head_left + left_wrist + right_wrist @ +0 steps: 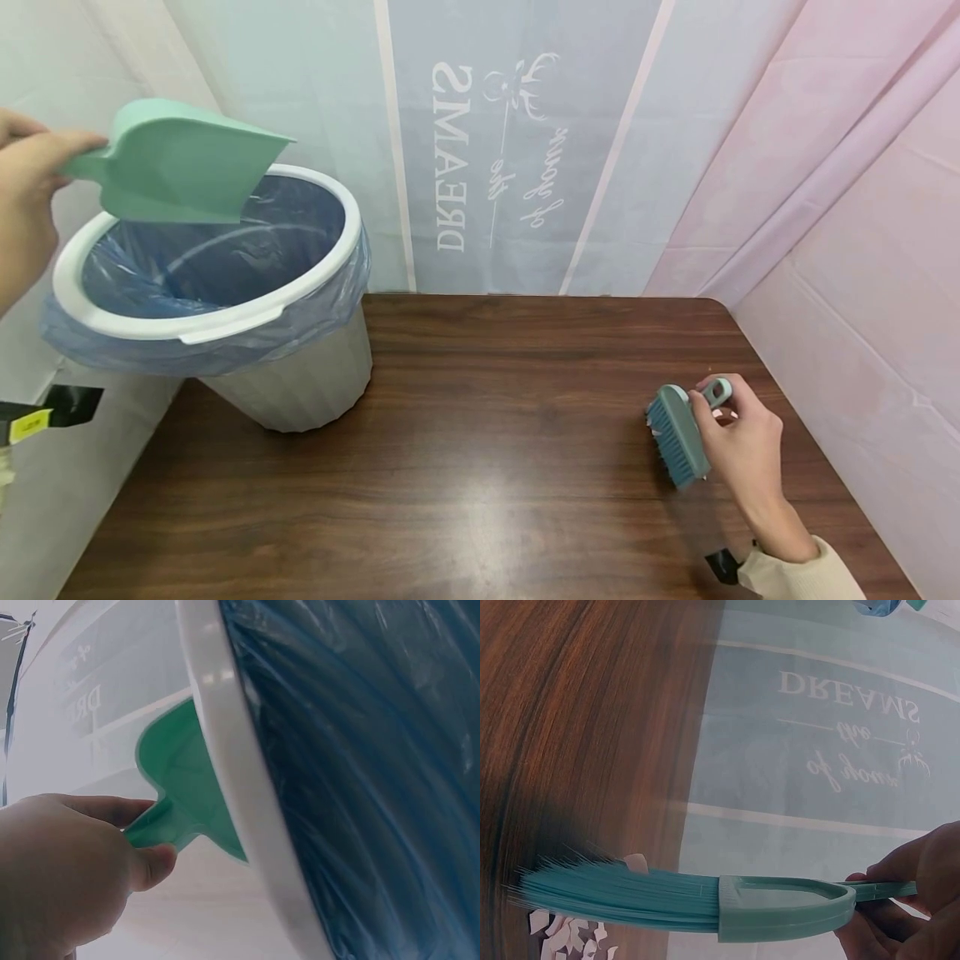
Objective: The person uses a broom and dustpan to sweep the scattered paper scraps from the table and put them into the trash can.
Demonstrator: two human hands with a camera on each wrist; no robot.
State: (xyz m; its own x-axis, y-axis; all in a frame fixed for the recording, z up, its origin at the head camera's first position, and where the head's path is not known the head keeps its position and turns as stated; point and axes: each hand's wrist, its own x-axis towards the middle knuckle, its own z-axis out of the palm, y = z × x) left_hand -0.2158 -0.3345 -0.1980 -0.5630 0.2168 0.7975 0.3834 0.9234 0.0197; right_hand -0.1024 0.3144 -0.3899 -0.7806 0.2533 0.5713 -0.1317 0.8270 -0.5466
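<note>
Nearest, your right hand has its grip clamped on the brush, at the right side of the wooden surface; pale scraps lie beside it. Farther off, your left hand has its grip clamped on the green dustpan, tilted over the mouth of the lined bin. A printed cloth hangs behind.

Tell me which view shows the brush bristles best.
The right wrist view: it shows the brush bristles close up and side-on, individual strands visible, with pale scraps beside them. The head view shows the bristles much smaller, from above, with tiny pale bits by them. The left wrist view shows none of them.
</note>
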